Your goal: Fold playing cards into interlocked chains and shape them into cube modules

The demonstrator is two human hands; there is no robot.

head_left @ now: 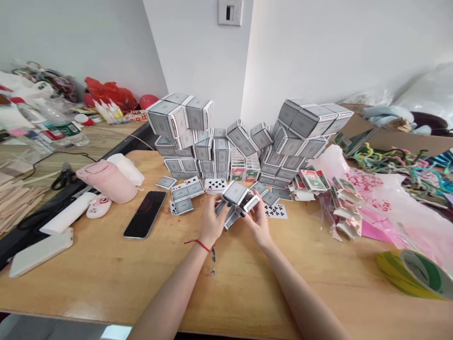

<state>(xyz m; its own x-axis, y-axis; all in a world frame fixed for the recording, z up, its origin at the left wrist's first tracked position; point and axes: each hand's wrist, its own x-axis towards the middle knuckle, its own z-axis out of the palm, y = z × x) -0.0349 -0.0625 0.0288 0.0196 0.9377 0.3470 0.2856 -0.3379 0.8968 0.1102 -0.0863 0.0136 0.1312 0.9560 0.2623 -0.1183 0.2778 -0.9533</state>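
My left hand [212, 222] and my right hand [257, 221] meet over the middle of the wooden table [247, 283]. Between them they grip a small cube folded from grey-backed playing cards [236, 193], fingers curled round its sides. More loose cards are fanned under the left fingers. Behind the hands rises a wall of card cubes [244, 137], stacked several high against the white wall. A red string bracelet [198, 243] circles my left wrist.
Loose playing cards [186, 193] lie left of the hands, a black phone [145, 214] and a pink bottle [108, 181] further left. Card packs [313, 179] and a pink plastic bag [382, 208] lie right. A green tape roll [417, 274] sits at the right edge.
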